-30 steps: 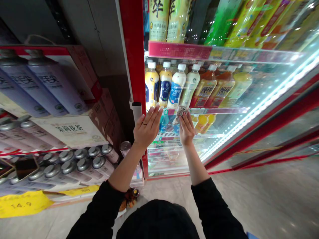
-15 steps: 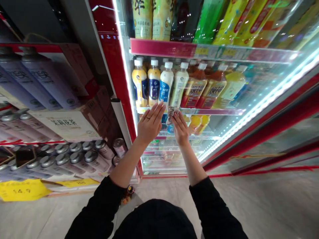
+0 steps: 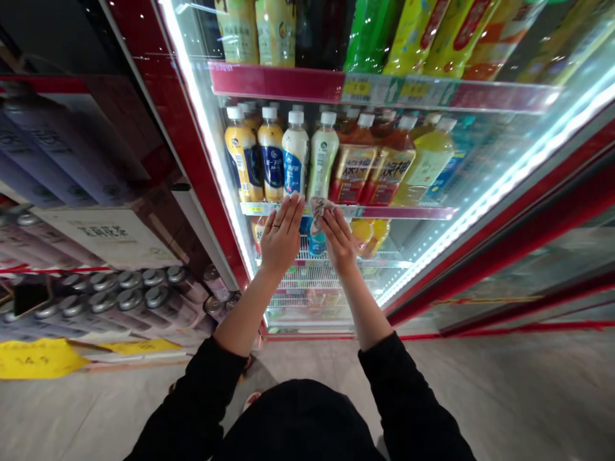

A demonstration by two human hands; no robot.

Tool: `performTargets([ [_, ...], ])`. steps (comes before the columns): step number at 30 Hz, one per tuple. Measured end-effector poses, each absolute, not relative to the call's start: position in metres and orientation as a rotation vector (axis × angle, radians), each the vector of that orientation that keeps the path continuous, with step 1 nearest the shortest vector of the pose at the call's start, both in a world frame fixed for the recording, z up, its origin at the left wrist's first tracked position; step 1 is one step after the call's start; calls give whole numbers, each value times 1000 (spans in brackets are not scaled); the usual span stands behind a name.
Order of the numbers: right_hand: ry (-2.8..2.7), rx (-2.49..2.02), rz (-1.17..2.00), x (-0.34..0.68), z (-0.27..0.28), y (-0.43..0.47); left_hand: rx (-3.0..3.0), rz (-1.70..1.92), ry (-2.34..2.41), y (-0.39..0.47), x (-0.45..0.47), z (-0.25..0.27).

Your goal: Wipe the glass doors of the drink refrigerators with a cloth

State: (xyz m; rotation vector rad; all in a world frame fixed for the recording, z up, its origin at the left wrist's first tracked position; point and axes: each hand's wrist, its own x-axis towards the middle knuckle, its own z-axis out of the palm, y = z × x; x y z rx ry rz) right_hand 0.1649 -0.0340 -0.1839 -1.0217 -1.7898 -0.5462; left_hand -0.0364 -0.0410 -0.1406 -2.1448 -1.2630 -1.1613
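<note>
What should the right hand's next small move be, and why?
Probably slide the right hand and its crumpled cloth slightly rightward along the shelf strip under the white-capped bottles: the left hand is just to the cloth's left, while neither hand covers the strip's right end.

On the yellow price tag [image 3: 41,360] at lower left we read 14.9, and on the two red-labelled bottles [image 3: 355,169] we make out large dark characters, apparently 焕神. Dark characters on the pale box [image 3: 103,250] are too blurred for us, as is the small print along the middle shelf's edge strip [image 3: 408,212] and the upper shelf's edge strip [image 3: 500,96].
</note>
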Motion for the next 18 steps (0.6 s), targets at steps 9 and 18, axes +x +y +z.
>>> performTargets([
  [9,-1504,-1044,-662,183,-183,-25,-2103,-1267,-1341,-39,-23,-148],
  [18,-1856,-898,-555,208,-192,-44,-1980,-1324,-1381,-40,-10,-153],
])
